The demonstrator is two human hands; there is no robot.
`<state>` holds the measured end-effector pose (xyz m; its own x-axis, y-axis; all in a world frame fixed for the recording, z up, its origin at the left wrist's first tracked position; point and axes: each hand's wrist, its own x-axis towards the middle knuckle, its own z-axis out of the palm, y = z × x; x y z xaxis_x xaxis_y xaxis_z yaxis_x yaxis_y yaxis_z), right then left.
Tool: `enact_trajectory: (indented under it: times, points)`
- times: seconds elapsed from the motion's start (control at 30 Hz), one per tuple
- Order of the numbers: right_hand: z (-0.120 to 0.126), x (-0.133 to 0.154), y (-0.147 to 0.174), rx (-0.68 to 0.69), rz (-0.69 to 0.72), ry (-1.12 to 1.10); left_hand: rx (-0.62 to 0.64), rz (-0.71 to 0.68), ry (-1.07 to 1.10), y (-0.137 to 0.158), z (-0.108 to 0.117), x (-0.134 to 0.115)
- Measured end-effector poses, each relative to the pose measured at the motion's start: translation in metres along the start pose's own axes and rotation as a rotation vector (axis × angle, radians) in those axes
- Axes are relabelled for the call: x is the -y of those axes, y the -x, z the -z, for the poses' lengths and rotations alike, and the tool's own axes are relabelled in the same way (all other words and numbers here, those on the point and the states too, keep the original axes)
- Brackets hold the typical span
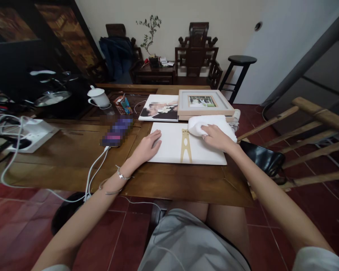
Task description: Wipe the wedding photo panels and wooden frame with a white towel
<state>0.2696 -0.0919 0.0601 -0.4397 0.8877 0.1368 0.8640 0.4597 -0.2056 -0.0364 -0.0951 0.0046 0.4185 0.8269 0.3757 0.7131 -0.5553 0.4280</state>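
A white panel [169, 145] lies flat on the table in front of me, with a gold-coloured A-shaped piece [186, 145] on its face. My left hand [150, 146] rests on the panel's left edge, fingers stretched out and nothing held. Bunched under the closed fingers of my right hand [216, 138] is a white cloth [219, 122], which covers the panel's upper right part. Beyond the panel lie a picture panel [158, 109], partly blurred out, and a pale wood-framed photo [206, 103], whose near edge sits just behind the cloth.
Left on the wooden table [183, 180] are a phone [117, 131] on a white cable, a small carton [123, 105], a lidded white cup [98, 97], a power strip [34, 135] and a glass-lidded pot [53, 101]. A bamboo chair [322, 139] with a black bag [261, 156] stands right.
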Motion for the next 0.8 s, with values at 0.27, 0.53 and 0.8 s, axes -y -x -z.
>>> enact_trajectory:
  times: [0.27, 0.53, 0.8]
  points:
    - [0.006, 0.039, 0.077, 0.076, 0.123, -0.051, 0.013, -0.004, -0.018, 0.000, 0.000, -0.002]
    - [0.026, 0.071, 0.129, 0.174, 0.076, -0.116, 0.014, 0.012, -0.013, 0.000, 0.001, -0.002]
    - [0.026, 0.043, 0.072, 0.131, -0.049, -0.157, 0.002, 0.006, 0.023, 0.000, 0.001, -0.003]
